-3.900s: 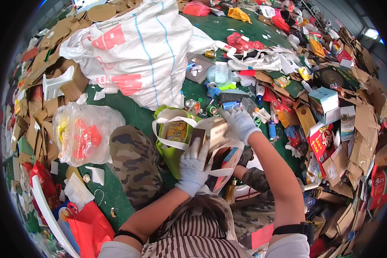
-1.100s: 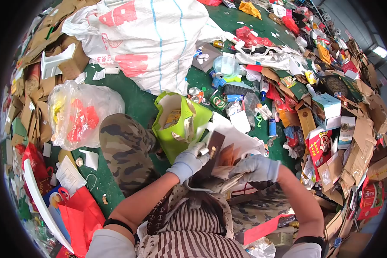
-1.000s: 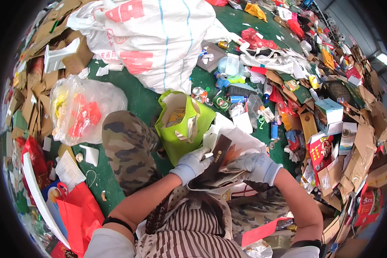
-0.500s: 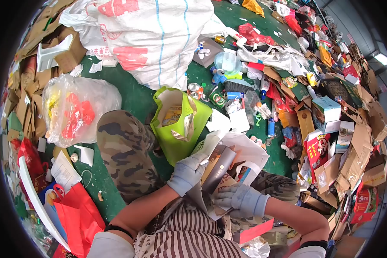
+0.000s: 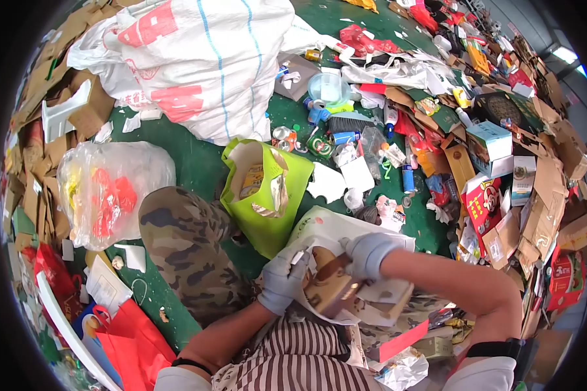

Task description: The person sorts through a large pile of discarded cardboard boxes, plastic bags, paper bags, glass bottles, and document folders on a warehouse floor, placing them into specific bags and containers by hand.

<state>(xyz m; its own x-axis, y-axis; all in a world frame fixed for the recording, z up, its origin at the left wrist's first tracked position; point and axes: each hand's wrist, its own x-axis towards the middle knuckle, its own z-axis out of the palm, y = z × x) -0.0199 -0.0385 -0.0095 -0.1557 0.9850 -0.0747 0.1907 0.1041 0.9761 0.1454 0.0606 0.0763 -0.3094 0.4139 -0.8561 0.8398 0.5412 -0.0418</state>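
Head view, the only one. Count: two gloved hands, one white paper bag (image 5: 336,228) in the lap, at least two brown card pieces (image 5: 329,290) showing in its mouth (exact number hidden by the bag wall). Around it: one green bag (image 5: 277,208) standing open just beyond the lap, one yellow carton (image 5: 251,182) inside it; one clear plastic bag (image 5: 111,189) of red and yellow items to the left on the green floor (image 5: 195,163); one large white woven sack (image 5: 195,58) further off; one red bag (image 5: 127,339) at lower left. Loose cardboard and packaging to the right, too many to count. The white paper bag lies tilted across the lap between the two hands, mouth facing the person. Left hand (image 5: 282,280): fingers closed narrow on the near-left rim of the bag, thumb side up, pulling the mouth open; forearm runs up from lower left, elbow bent. Right hand (image 5: 366,253): comes in from the right, wrist bent sharply down, fingers curled over the far rim and resting on the top brown card piece; whether they clamp it cannot be told. Camouflage knee (image 5: 182,241) raised just left of the left hand, touching the green bag.
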